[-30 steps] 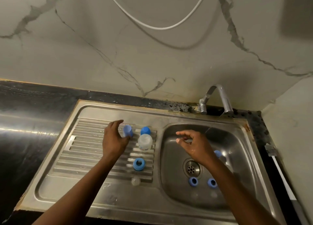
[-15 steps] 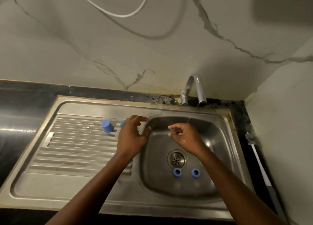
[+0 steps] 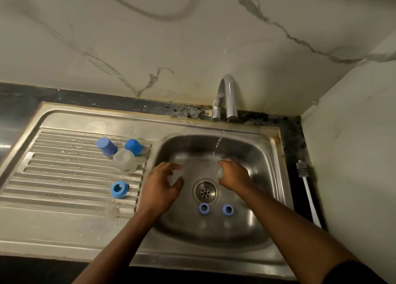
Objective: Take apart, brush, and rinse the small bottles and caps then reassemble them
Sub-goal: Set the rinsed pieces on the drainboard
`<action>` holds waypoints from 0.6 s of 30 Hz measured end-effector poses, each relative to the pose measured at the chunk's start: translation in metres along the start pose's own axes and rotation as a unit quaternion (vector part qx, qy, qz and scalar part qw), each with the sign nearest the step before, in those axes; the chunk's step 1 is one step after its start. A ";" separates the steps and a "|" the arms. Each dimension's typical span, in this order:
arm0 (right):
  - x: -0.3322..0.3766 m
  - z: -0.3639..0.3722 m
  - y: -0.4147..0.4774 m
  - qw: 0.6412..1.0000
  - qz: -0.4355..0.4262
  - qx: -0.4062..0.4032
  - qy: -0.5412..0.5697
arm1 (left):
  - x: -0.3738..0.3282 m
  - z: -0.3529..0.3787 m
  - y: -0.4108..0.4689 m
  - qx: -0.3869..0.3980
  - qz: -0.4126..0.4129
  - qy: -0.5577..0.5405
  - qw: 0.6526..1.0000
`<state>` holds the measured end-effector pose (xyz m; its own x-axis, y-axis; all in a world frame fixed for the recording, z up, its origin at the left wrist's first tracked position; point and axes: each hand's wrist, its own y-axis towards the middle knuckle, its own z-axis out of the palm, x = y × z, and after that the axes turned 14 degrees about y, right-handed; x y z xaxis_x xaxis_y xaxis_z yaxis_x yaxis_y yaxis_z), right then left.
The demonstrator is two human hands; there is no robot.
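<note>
My left hand is over the left side of the sink basin, fingers curled around a blurred clear small bottle. My right hand is beside the drain under the thin water stream, pinching a small clear piece. Two blue rings lie in the basin in front of the drain. On the drainboard are two blue caps, a clear bottle upside down, a blue ring cap and a small clear piece.
The tap at the back runs a thin stream into the basin. A white-handled brush lies on the dark counter to the right of the sink, close to the side wall. Dark counter continues to the left.
My left hand set a blue cap on the drainboard, then came right over the basin. My right hand stayed near the stream. The view shifted right.
</note>
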<state>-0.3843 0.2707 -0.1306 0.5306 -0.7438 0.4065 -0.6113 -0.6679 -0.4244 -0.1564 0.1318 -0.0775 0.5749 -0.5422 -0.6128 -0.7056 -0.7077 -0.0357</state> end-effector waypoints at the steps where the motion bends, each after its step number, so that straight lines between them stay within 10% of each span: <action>1: -0.003 0.003 0.002 1.000 0.001 0.005 -0.010 | 0.001 0.002 -0.002 -0.001 -0.002 0.000 1.000; 18: 0.035 -0.045 -0.008 0.971 -0.037 -0.148 0.184 | -0.024 -0.010 0.013 0.023 0.036 0.038 0.998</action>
<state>-0.3873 0.2506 -0.0763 0.3677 -0.5985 0.7117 -0.7500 -0.6433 -0.1535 -0.1753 0.1312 -0.0552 0.5508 -0.6244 -0.5539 -0.7632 -0.6455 -0.0313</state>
